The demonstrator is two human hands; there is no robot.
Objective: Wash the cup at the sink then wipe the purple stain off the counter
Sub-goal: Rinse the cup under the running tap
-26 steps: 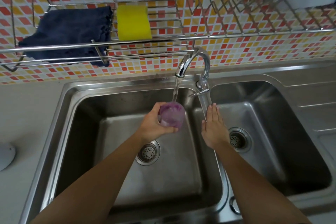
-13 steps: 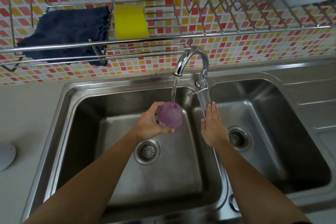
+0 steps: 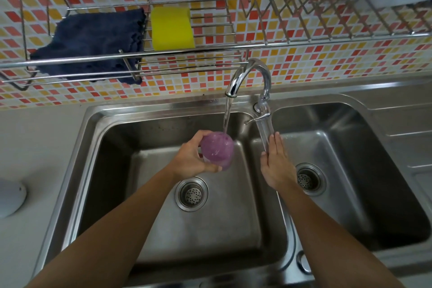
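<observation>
My left hand (image 3: 190, 159) grips a cup (image 3: 217, 150) full of purple liquid over the left basin (image 3: 131, 142) of a steel double sink. Water runs from the chrome tap (image 3: 247, 75) into the cup's mouth. My right hand (image 3: 277, 162) lies flat, fingers together and straight, on the ridge between the two basins, just below the tap's lever (image 3: 258, 119). It holds nothing. No purple stain on the counter shows in the head view.
A wire rack (image 3: 187, 54) on the tiled wall holds a dark blue cloth (image 3: 93, 42) and a yellow sponge (image 3: 171, 28). The right basin (image 3: 374, 170) lies beyond my right hand. A white rounded object (image 3: 10, 197) sits on the grey counter at far left.
The cup has filled further with purple water and tipped slightly in my left hand. My right hand has stayed on the ridge.
</observation>
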